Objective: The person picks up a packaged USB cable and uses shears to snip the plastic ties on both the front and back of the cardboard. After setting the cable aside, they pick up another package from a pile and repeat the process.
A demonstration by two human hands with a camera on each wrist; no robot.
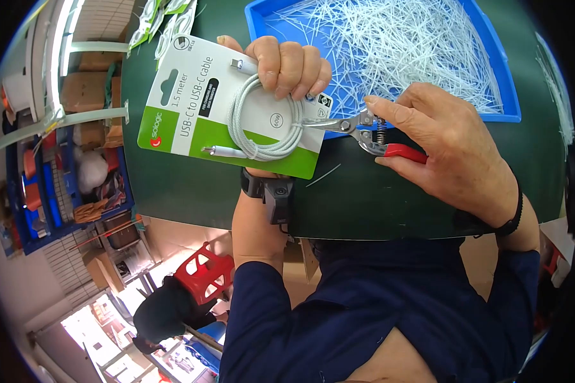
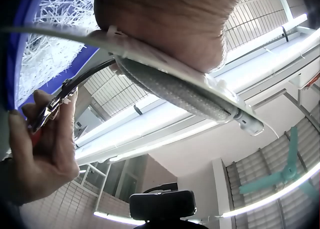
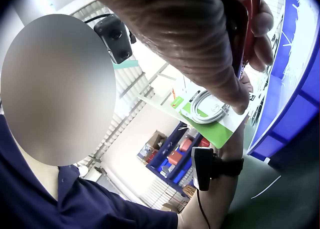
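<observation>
Two hands: left (image 1: 291, 67) and right (image 1: 450, 137), both at work over the green bench (image 1: 211, 204).
Left hand: grips the card (image 1: 201, 137) at its upper edge, fingers curled over the front beside the coil.
Right hand: fingers and thumb clamped round the red-handled cutters (image 1: 348, 126).
Card: white and green, printed "USB-C to USB-C cable" and "1.5 meter", held tilted above the bench.
Cable (image 1: 234, 118): pale, braided, coiled against the front of the card, one plug (image 1: 243, 66) near the left hand's fingers, the other (image 1: 220, 151) low on the green part.
Cutter tips: at the coil's side nearest the right hand; whether they touch the cable, I cannot tell.
Tray (image 1: 502, 64): blue, on the bench beyond the hands, heaped with thin white strips (image 1: 415, 51).
Loose strip (image 1: 324, 175): one, lying on the bench near the card's lower corner.
Other packs (image 1: 172, 32): white and green, at the bench's far edge, beyond the card.
Left wrist: black camera (image 1: 278, 199) on a strap.
Background: blue shelves (image 1: 51, 185) and a red stool (image 1: 204, 274).
</observation>
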